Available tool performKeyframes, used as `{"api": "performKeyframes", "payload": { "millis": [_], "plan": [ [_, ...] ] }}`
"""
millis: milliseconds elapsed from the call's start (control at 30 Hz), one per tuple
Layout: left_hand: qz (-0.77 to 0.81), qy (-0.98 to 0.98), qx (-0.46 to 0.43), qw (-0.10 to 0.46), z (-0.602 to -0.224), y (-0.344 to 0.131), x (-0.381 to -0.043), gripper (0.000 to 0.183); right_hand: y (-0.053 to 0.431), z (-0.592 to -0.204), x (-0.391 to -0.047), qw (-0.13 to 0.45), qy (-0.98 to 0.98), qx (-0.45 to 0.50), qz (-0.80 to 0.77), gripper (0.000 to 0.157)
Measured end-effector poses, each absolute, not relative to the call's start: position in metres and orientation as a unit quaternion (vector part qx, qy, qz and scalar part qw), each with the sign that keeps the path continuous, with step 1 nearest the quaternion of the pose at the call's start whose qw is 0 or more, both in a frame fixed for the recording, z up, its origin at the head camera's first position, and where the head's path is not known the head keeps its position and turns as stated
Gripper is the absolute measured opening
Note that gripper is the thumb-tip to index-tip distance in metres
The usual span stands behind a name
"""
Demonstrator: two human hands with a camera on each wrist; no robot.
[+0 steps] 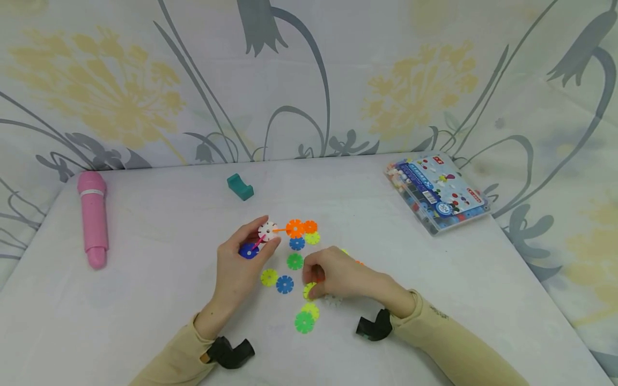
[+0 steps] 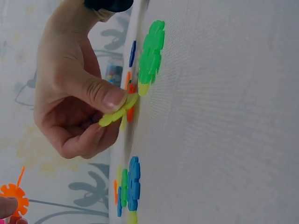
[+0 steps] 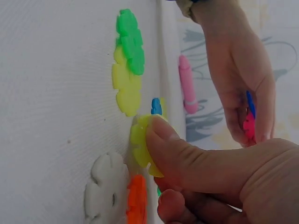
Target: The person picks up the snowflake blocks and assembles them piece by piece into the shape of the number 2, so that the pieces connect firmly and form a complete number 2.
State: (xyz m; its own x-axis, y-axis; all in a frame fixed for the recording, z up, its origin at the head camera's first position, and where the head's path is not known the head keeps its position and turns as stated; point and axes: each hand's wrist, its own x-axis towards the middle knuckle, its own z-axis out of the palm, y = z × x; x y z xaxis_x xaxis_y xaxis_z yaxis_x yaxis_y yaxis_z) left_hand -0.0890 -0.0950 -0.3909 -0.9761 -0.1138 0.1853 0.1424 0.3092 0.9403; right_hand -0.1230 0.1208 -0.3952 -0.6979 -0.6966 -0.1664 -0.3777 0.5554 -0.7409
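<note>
My left hand (image 1: 236, 273) grips a joined cluster of notched plastic discs above the table. It includes a white disc (image 1: 267, 230), a blue disc (image 1: 248, 251), a pink disc seen edge-on and an orange disc (image 2: 14, 198), also edge-on in the head view. My right hand (image 1: 345, 272) pinches a yellow disc (image 3: 140, 142) between thumb and fingers, close over the tabletop. Near it lie a white disc (image 3: 105, 186) and an orange disc (image 3: 137, 198). Just nearer the person, a green disc (image 1: 304, 323) overlaps another yellow disc (image 1: 311, 310).
Several loose discs, including a blue one (image 1: 285, 284) and a green one (image 1: 295, 261), lie between the hands. A pink microphone-shaped object (image 1: 94, 220) lies at left, a teal curved block (image 1: 240, 187) behind. At the back right sits a clear parts box (image 1: 439, 190).
</note>
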Motion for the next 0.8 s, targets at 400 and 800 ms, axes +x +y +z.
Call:
{"api": "performKeyframes", "payload": {
  "millis": [400,800],
  "plan": [
    [-0.582,-0.805,-0.007,0.118,-0.391,-0.094,-0.089,0.047,0.125,-0.385,-0.13,-0.003,0.814,-0.201,-0.545,0.01],
    [-0.588,-0.799,-0.012,0.123,-0.391,-0.095,-0.089,0.046,0.128,-0.386,-0.133,-0.081,0.762,-0.204,-0.609,0.008]
  ]
}}
